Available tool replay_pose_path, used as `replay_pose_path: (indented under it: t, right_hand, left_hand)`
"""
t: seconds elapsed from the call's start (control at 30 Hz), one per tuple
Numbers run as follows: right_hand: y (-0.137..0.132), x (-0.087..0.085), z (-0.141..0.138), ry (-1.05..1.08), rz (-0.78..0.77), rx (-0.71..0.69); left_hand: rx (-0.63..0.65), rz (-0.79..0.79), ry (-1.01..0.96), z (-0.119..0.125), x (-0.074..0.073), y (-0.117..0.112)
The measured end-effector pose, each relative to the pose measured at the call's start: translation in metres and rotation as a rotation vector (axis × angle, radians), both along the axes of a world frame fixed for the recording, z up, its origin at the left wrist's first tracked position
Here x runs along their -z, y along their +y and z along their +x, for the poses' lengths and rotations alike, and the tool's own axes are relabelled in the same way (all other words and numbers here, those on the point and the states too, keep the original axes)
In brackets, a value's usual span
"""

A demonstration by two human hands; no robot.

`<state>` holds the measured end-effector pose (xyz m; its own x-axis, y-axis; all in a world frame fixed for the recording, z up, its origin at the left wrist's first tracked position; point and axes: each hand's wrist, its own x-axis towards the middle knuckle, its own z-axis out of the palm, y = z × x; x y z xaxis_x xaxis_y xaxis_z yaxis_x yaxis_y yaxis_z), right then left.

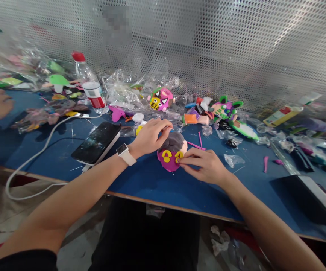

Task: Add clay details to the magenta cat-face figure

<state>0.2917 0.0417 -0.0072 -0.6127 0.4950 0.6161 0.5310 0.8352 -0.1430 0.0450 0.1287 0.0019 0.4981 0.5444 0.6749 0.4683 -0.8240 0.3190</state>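
On blue table (140, 180), left hand (150, 137), right hand (205, 165) grip clay figure (170, 154); phone (96, 143) beside.

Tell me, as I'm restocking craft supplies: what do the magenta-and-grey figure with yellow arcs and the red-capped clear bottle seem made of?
Magenta-and-grey figure with yellow arcs: probably soft modelling clay, matte, with rounded hand-shaped pieces. Red-capped clear bottle: likely thin plastic, glossy and see-through.

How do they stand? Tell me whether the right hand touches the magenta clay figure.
Touching. The head view shows the right hand with its fingertips pressed on a yellow piece at the front of the magenta clay figure, no gap visible.
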Motion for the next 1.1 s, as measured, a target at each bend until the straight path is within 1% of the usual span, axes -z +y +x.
replay_pose_path:
  t: [0.1, 0.2, 0.27, 0.43, 0.53, 0.6, 0.67, 0.73, 0.77, 0.8, 0.87, 0.97, 1.03, 1.1]
  right_hand:
    - [0.0, -0.001, 0.0, -0.006, 0.017, 0.006]
    - [0.0, -0.001, 0.0, -0.016, 0.0, -0.016]
    - [0.0, -0.001, 0.001, 0.028, 0.008, -0.017]
    - [0.001, 0.0, 0.0, 0.235, -0.024, 0.113]
    - [0.0, 0.0, -0.006, 0.234, 0.002, 0.192]
    - [0.0, -0.005, -0.013, 0.165, 0.043, 0.249]
    - [0.004, -0.014, -0.022, 0.092, 0.064, 0.301]
    - [0.013, -0.024, -0.03, 0.087, 0.017, 0.329]
    - [0.018, -0.028, -0.033, 0.1, -0.014, 0.332]
    - [0.024, -0.031, -0.035, 0.115, -0.031, 0.3]
    - [0.036, -0.031, -0.036, 0.132, -0.012, 0.194]
    - [0.046, -0.021, -0.033, 0.247, 0.077, 0.12]
    - [0.047, -0.011, -0.029, 0.305, 0.069, 0.09]
    - [0.045, -0.005, -0.027, 0.362, 0.018, 0.091]
  left_hand:
    - [0.001, -0.003, 0.005, 0.0, 0.0, 0.0]
    - [0.0, -0.009, 0.002, 0.0, -0.001, 0.0]
    - [-0.002, -0.014, -0.001, 0.0, 0.0, 0.0]
    - [0.016, -0.012, 0.002, 0.0, 0.002, 0.002]
    - [0.036, -0.015, -0.013, 0.001, 0.002, 0.001]
    - [0.065, -0.012, -0.034, 0.001, 0.002, 0.0]
    - [0.095, -0.012, -0.04, 0.002, 0.002, -0.001]
    - [0.106, -0.024, -0.038, 0.002, 0.003, 0.0]
    - [0.106, -0.035, -0.041, 0.001, 0.003, 0.0]
    - [0.106, -0.046, -0.046, 0.001, 0.004, 0.0]
    - [0.11, -0.058, -0.057, 0.001, 0.004, 0.001]
    - [0.11, -0.037, -0.04, 0.001, 0.004, 0.0]
    - [0.107, -0.021, -0.014, 0.001, 0.003, -0.001]
    - [0.121, -0.02, 0.014, 0.003, 0.003, -0.003]
